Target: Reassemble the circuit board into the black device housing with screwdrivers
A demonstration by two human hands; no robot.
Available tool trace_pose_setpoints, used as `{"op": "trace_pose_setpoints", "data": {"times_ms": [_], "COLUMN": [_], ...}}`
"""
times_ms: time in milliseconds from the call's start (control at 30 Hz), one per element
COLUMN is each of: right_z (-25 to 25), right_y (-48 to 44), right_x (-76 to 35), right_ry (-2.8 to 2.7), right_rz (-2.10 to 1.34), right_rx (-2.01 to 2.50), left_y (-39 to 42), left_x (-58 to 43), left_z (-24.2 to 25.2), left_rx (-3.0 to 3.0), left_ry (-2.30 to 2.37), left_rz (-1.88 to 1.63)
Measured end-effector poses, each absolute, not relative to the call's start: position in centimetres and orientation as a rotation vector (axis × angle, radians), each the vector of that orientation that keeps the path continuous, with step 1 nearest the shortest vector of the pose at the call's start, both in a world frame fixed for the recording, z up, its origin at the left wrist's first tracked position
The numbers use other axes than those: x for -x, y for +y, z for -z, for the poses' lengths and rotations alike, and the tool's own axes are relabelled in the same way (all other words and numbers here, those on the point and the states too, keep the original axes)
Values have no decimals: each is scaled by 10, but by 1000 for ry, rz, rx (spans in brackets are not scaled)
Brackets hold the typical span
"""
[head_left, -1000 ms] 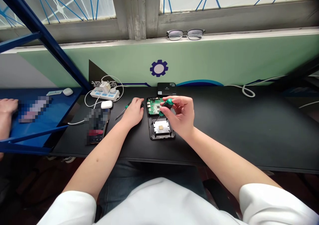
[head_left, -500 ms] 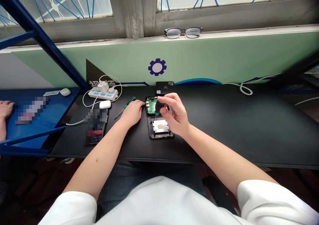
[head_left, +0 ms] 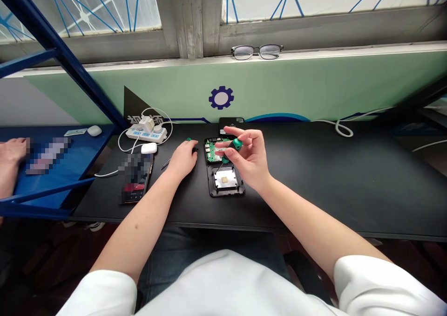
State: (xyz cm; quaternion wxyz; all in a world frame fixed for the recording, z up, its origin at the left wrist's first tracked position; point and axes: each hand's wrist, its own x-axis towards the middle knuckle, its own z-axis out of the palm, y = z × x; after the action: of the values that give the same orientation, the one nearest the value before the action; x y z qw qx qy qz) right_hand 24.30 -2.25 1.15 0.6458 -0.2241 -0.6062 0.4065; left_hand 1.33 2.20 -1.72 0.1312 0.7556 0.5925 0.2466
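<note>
My right hand (head_left: 254, 161) is closed on a screwdriver (head_left: 236, 144) with a black and green handle, some fingers stretched out. The screwdriver's thin shaft slants down toward the opened case. A green circuit board (head_left: 211, 152) sits in the upper black half, partly behind my fingers. Below it, the other black case half (head_left: 226, 194) bears a silvery plate (head_left: 220, 174) with a small tan pad (head_left: 224, 180). My left hand (head_left: 184, 159) rests on the table with curled fingers over a second screwdriver (head_left: 189, 139); most of its green handle is hidden and its shaft shows at the left.
A black box (head_left: 228, 120) stands behind the board. To the left are a phone (head_left: 136, 192), a white earbud case (head_left: 149, 148) and a power strip (head_left: 146, 134) with cables. Glasses (head_left: 258, 52) lie on the sill. Another person's hand (head_left: 14, 150) rests on the blue table.
My left hand has shifted left, over the second screwdriver. My right hand has tilted the held screwdriver's handle toward the right and spread its fingers more. The view has shifted slightly.
</note>
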Motion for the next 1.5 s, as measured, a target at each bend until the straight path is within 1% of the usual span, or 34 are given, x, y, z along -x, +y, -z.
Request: {"op": "trace_pose_setpoints", "data": {"times_ms": [133, 300, 500, 567, 833, 1033, 1167, 1333, 1500], "right_z": [-6, -6, -14, -15, -18, -21, -18, -7, -7], "right_y": [-26, -28, -22, -19, -19, -19, -27, -30, -27], "right_x": [-240, -244, -249, -251, -261, -256, -245, -241, -248], "right_ry": [-1413, -1519, -1669, -1667, -1555, -1480, -1407, -1334, -1440], "right_rz": [-908, -906, -653, -618, -863, -804, -898, -691, -682], "right_rx": [440, 421, 502, 523, 587, 569, 523, 555, 586], "left_y": [19, 14, 12, 12, 11, 12, 12, 12, 11], "left_x": [-11, -15, -16, -16, -14, -16, -17, -17, -16], "left_z": [11, 3, -4, -5, -6, -7, -7, -5, -6], "left_rx": [-2168, -2150, -2176, -2193, -2225, -2231, -2257, -2264, -2280], "left_ry": [1708, 1824, 1867, 1869, 1825, 1833, 1844, 1847, 1847], "left_rz": [-671, -538, -403, -371, -377, -380, -352, -321, -272]}}
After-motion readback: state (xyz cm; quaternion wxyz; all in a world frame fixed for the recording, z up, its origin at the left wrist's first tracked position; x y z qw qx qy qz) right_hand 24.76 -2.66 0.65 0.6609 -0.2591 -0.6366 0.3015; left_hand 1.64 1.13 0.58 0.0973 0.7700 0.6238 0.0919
